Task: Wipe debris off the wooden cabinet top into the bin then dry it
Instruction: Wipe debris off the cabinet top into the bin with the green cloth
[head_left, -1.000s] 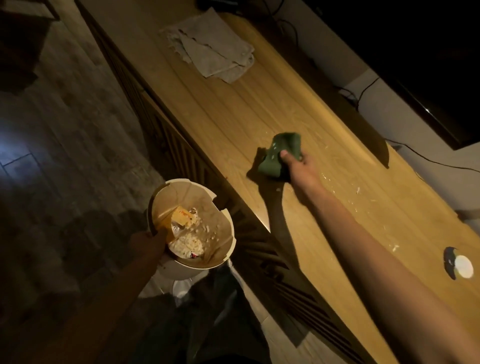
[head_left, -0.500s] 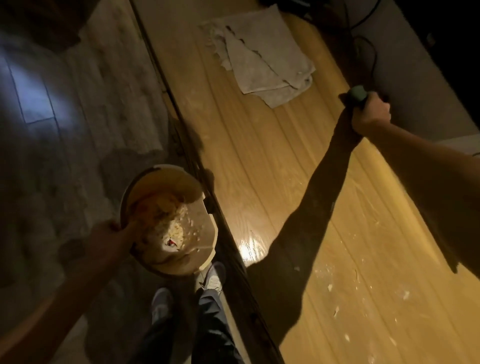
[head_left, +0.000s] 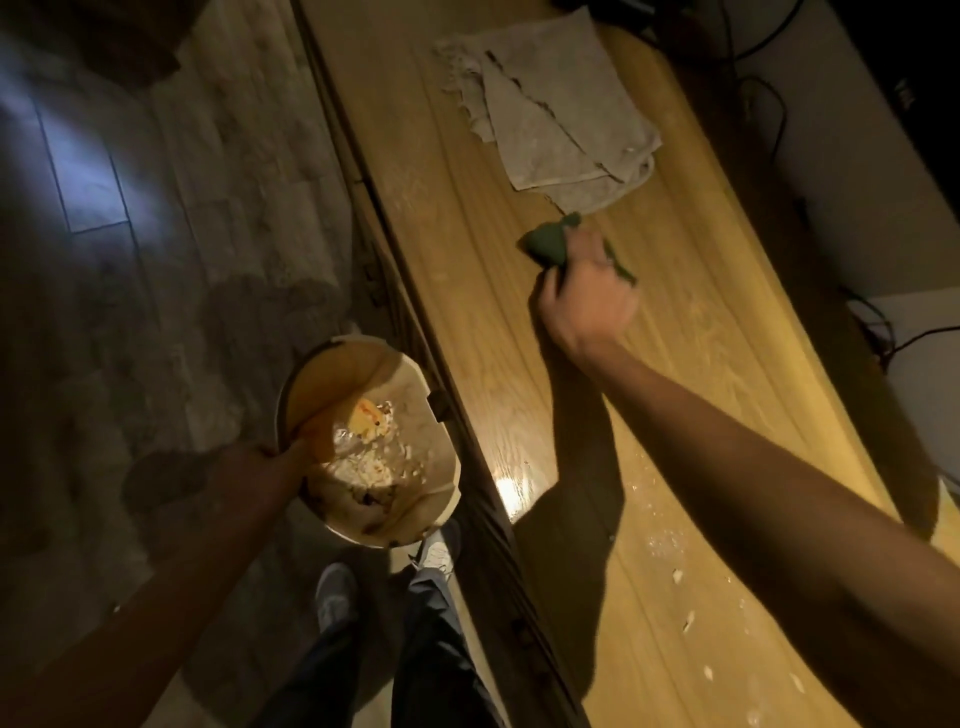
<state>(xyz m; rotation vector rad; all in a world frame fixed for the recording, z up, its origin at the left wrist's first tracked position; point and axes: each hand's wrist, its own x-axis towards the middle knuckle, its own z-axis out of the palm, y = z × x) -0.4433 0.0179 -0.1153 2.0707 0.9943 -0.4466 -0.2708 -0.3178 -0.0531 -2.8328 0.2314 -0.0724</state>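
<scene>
My right hand (head_left: 584, 299) grips a bunched dark green cloth (head_left: 548, 244) and presses it on the wooden cabinet top (head_left: 727, 364), just below a folded grey towel (head_left: 550, 114). White crumbs of debris (head_left: 680, 577) lie scattered on the wood near my right forearm. My left hand (head_left: 254, 462) holds the rim of a round bin (head_left: 410, 525) lined with a paper bag, kept beside the cabinet's front edge; food scraps and wrappers lie inside it.
Dark cables (head_left: 878, 332) run along the wall behind the cabinet. The cabinet front (head_left: 498, 561) drops away to a pale floor (head_left: 208, 208) on the left. My shoes (head_left: 337, 592) stand on the floor close to the cabinet.
My right hand has swept the green cloth from the back edge toward the middle of the top. The bin stays held at the front edge.
</scene>
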